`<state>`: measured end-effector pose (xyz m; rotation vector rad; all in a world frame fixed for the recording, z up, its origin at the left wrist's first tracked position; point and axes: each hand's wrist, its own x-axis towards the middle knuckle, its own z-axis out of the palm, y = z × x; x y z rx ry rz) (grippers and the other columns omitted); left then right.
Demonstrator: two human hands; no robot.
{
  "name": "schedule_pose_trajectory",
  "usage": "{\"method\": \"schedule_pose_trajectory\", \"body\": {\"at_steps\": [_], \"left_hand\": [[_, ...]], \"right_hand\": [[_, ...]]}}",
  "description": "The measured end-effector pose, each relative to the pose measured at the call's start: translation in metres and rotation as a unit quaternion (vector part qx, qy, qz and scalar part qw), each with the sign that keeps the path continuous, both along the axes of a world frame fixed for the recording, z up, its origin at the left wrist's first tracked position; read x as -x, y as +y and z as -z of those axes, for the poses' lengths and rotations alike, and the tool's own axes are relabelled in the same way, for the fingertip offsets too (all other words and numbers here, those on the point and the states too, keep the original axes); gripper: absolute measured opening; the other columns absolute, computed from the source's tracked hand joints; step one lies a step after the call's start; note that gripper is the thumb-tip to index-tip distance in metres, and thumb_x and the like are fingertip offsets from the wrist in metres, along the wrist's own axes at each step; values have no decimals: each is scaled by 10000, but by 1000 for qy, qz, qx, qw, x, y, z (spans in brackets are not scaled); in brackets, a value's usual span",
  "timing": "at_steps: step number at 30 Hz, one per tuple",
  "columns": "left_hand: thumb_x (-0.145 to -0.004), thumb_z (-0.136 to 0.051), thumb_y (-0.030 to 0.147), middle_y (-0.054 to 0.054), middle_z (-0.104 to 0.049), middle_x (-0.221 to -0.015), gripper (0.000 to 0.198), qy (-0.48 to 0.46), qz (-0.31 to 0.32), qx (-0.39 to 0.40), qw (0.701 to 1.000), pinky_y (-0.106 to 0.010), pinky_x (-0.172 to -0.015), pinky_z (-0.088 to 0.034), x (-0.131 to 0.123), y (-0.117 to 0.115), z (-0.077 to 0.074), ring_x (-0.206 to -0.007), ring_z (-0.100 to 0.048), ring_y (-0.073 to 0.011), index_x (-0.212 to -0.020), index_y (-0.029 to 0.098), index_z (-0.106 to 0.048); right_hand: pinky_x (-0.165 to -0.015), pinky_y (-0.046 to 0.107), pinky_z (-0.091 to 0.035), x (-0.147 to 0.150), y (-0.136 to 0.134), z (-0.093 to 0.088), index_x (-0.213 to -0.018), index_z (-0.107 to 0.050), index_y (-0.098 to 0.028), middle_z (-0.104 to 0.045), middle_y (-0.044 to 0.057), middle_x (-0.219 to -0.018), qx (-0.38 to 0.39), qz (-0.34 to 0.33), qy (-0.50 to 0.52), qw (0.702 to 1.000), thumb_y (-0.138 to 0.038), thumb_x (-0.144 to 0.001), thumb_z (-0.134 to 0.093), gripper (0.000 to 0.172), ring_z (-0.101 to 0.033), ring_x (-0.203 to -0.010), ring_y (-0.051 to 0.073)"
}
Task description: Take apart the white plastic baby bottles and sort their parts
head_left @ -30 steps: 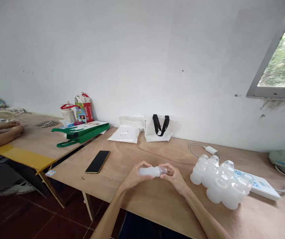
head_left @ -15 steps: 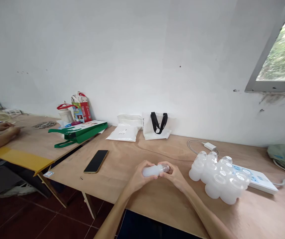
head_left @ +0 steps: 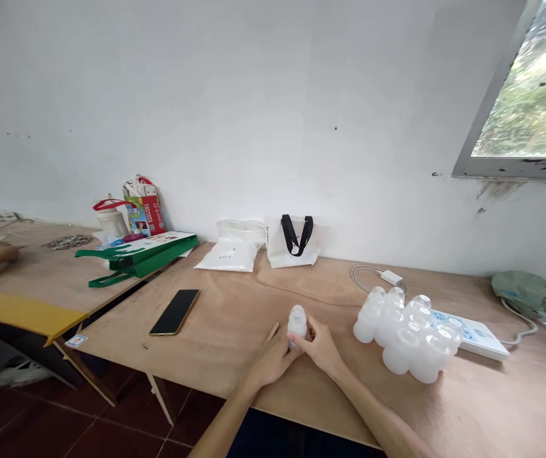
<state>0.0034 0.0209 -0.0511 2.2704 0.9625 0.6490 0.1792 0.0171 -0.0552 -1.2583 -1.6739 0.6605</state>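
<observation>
A small translucent white plastic bottle with a clear domed cap stands roughly upright between my hands, near the table's front edge. My right hand closes on it from the right, thumb across its near side. My left hand wraps its lower left part, one finger stretched away from it; the bottle's base is partly hidden by the fingers. To the right stands a tight cluster of several similar bottles with clear caps.
A black phone lies left. White packages and a white bag with black handles sit by the wall. A power strip, cable adapter and green cap are right. A green bag and another person's hand are left.
The bottle has turned from lying sideways between my hands to upright. My left hand has shifted down around its lower part. The view has swung slightly right.
</observation>
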Motion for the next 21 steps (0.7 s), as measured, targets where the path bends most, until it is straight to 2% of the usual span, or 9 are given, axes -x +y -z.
{"method": "schedule_pose_trajectory", "body": {"at_steps": [3,5,8,10,12,14,16,17,21], "left_hand": [[-1037,-366,501,-49,-493,-1511,476,38,-14,-34,999,-472,-1249,-153,2,-1,1,-1440,-379,-237,-1464,300,-430],[-1035,-357,515,-73,-459,-1537,518,57,-20,-50,997,-468,-1249,-164,4,-1,2,-1459,-352,-235,-1491,272,-393],[-1026,-378,522,-95,-442,-1547,556,80,-13,-63,995,-475,-1251,-154,5,3,5,-1479,-320,-242,-1506,241,-367],[-995,-451,541,-102,-414,-1566,610,88,-4,-59,994,-480,-1252,-146,7,6,7,-1491,-297,-256,-1512,231,-355],[-959,-522,557,-102,-397,-1578,666,85,4,-53,995,-476,-1250,-151,9,8,9,-1492,-297,-263,-1514,234,-347],[-946,-542,565,-98,-411,-1569,666,76,-1,-53,996,-470,-1244,-165,10,8,10,-1481,-319,-263,-1502,245,-363],[-949,-533,567,-97,-423,-1561,643,69,-8,-55,996,-468,-1239,-170,10,7,10,-1476,-328,-265,-1488,248,-385],[-951,-531,566,-101,-422,-1561,642,68,-10,-54,996,-468,-1240,-166,9,6,10,-1478,-324,-267,-1486,242,-388],[-957,-524,555,-117,-456,-1533,626,54,-7,-23,998,-480,-1243,-144,4,9,8,-1461,-355,-279,-1471,222,-395]], "right_hand": [[-568,279,-350,-4,-2,4,-845,-668,-213,-594,-11,-637,11,28,-80,996,-540,-782,-707,335,-495,-577,162],[-581,280,-345,-9,-6,5,-844,-655,-222,-606,-6,-648,27,31,-119,992,-538,-814,-679,318,-517,-589,173],[-599,278,-381,-14,-18,5,-1098,-618,-235,-593,-23,-681,42,24,-128,991,-484,-869,-623,338,-555,-621,189],[-613,280,-432,-13,-32,8,-1333,-470,-237,-583,-32,-744,36,26,-104,994,-433,-879,-612,514,-578,-641,188],[-633,287,-483,-11,-48,13,-1430,-322,-244,-596,-14,-869,19,51,-80,995,-413,-887,-605,635,-593,-647,173],[-633,290,-503,-7,-62,21,-1320,-400,-257,-584,-12,-856,-8,92,-84,992,-423,-936,-537,440,-595,-641,172],[-627,292,-498,-4,-70,29,-1073,-526,-278,-592,-14,-785,-44,86,-145,985,-397,-957,-507,167,-609,-659,189],[-647,301,-498,-3,-71,32,-971,-545,-279,-612,-5,-780,-69,74,-182,978,-378,-957,-508,106,-626,-688,201],[-671,324,-483,-1,-67,34,-818,-540,-269,-674,20,-806,-131,48,-278,950,-293,-953,-488,147,-664,-747,230]]}}
